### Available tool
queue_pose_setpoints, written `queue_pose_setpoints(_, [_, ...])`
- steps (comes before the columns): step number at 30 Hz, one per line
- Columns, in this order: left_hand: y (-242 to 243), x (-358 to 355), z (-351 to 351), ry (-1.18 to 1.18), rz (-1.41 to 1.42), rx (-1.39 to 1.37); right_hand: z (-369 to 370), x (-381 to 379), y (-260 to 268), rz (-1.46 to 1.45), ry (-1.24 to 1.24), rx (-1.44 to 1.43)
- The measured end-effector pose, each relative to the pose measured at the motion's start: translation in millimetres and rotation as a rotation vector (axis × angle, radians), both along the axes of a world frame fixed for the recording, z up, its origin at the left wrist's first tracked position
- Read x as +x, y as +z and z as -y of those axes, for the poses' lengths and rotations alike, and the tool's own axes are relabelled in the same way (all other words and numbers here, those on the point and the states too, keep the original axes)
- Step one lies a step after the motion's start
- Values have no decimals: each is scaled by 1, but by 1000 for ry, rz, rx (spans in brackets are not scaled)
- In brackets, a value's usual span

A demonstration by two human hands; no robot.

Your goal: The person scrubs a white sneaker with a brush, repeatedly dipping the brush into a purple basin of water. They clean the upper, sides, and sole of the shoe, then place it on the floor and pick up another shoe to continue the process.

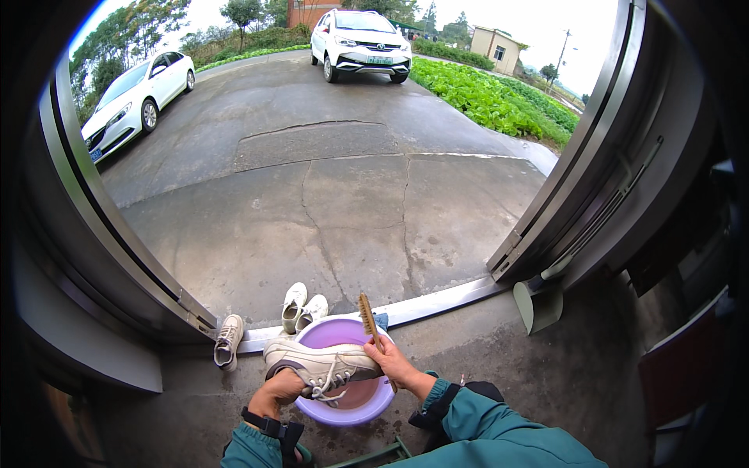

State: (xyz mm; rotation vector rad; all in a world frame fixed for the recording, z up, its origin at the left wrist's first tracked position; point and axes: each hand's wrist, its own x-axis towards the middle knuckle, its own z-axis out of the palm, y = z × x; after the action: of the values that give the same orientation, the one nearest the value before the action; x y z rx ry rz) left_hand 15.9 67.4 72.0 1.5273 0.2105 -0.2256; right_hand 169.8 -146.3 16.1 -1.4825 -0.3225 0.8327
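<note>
My left hand (283,388) is partly inside the opening of a white lace-up shoe (323,364), holding it tilted on its side over a purple plastic basin (351,419). In my right hand (400,367) is a wooden-handled scrub brush (367,316), held upright with its bristles above the shoe's toe; the thumb is against the toe. The basin holds liquid. Beyond it, a pair of white shoes (294,305) stands at the metal door sill. Another light lace-up shoe (229,341) rests on the sill's left end. A bit of blue cloth (381,320) shows behind the brush.
A metal door sill (439,304) crosses in front, between metal door frames. A dustpan (538,306) stands by the right frame. Outside, on concrete (281,210), are two white cars (364,45), beside leafy green plants (474,96). Part of a green stool-like frame (374,456) shows below the basin.
</note>
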Motion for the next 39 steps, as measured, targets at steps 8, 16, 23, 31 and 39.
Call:
queue_pose_setpoints(8, [4, 4, 14, 105, 98, -169, 0, -1, 1, 20, 72, -25])
queue_pose_setpoints(16, [-1, 9, 17, -70, 251, 138, -1, 2, -3, 35, 73, -27])
queue_pose_setpoints(23, [23, 8, 22, -68, 152, -41, 2, 3, -7, 10, 106, -68])
queue_pose_setpoints(31, [-10, 6, 18, -83, 227, -105, 2, 2, -8, -26, 129, -85])
queue_pose_setpoints(39, [-24, 7, 20, -134, 208, 45, 4, 4, -7, 32, 113, -92])
